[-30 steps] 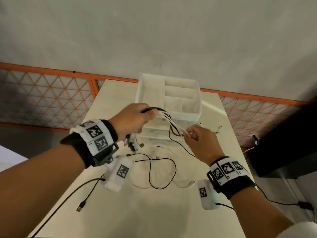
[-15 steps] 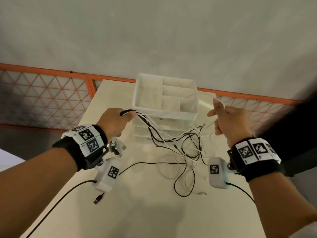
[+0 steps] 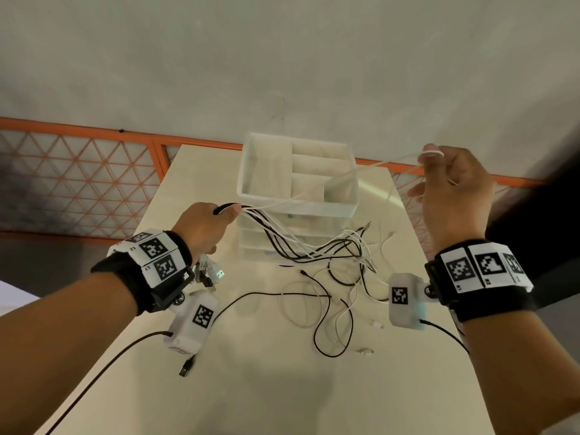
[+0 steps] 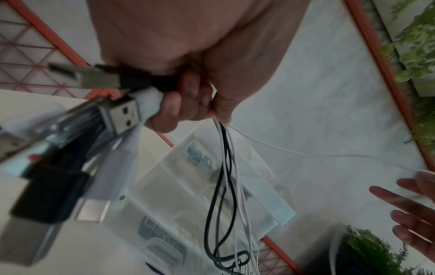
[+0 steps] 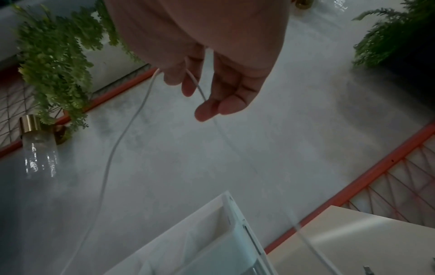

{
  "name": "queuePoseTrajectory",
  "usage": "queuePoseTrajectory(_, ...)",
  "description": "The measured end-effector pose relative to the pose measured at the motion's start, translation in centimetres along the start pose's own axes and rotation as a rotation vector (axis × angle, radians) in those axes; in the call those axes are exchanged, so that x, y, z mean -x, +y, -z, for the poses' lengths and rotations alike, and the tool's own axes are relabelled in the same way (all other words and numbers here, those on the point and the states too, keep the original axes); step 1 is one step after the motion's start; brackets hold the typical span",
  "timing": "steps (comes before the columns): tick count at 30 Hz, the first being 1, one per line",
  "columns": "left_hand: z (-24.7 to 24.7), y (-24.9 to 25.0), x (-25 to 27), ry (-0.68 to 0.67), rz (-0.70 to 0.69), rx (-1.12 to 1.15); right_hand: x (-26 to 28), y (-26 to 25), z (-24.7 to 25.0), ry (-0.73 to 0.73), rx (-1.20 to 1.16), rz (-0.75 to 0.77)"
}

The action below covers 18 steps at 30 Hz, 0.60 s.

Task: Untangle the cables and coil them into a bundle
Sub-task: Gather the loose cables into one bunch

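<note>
My left hand (image 3: 207,224) is closed round a bundle of black and white cables (image 3: 282,237) just behind their USB plugs (image 3: 210,273), which stick out below the fist. The left wrist view shows its fingers (image 4: 188,104) wrapped round the plugs (image 4: 117,111) while the cables (image 4: 226,167) hang down. Up at the right, my right hand (image 3: 452,189) pinches a single white cable (image 3: 361,171) that runs taut back to my left hand. In the right wrist view that cable (image 5: 132,121) loops through the fingers (image 5: 212,89). The loose ends lie tangled (image 3: 339,277) on the table.
A white drawer organizer (image 3: 298,186) with open top compartments stands on the cream table (image 3: 282,387) behind the tangle. An orange lattice fence (image 3: 78,171) runs behind the table. A black USB plug (image 3: 187,368) is visible near the front left. Potted ferns (image 5: 54,55) hang nearby.
My right hand has risen and swung to the right, drawing one white cable out of the tangle until it is taut. My left hand has kept its grip on the bundle.
</note>
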<state>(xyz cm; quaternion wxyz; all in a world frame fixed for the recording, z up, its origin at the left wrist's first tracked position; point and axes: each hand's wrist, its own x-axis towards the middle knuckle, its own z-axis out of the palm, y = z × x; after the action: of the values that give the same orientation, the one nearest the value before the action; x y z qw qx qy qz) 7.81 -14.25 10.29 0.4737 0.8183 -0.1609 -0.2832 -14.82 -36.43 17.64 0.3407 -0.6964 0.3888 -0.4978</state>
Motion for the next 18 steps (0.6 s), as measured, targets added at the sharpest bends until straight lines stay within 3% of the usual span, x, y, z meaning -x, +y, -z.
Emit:
queuePoseTrajectory(7,0.2,-1.0,0.2,0.033,0.091,-0.002,0.0,1.6,-0.4,-0.013,-0.056,0.018)
queuePoseTrajectory(11,0.2,-1.2,0.6,-0.028,0.097,0.005,0.1,4.2,-0.6,-0.188,-0.087,0.005)
queuePoseTrajectory(13,0.3,-1.2,0.9,-0.062,0.084,-0.008,1.1,6.6,-0.6,-0.383,0.039,-0.130)
queuePoseTrajectory(15,0.2,-1.3,1.0,-0.071,0.089,0.039,3.2,9.3,-0.1,-0.552,0.332,-0.288)
queuePoseTrajectory(18,-0.1,-1.3,1.1,-0.081,0.138,0.125,7.5,12.3,0.1,-0.586,0.593,-0.321)
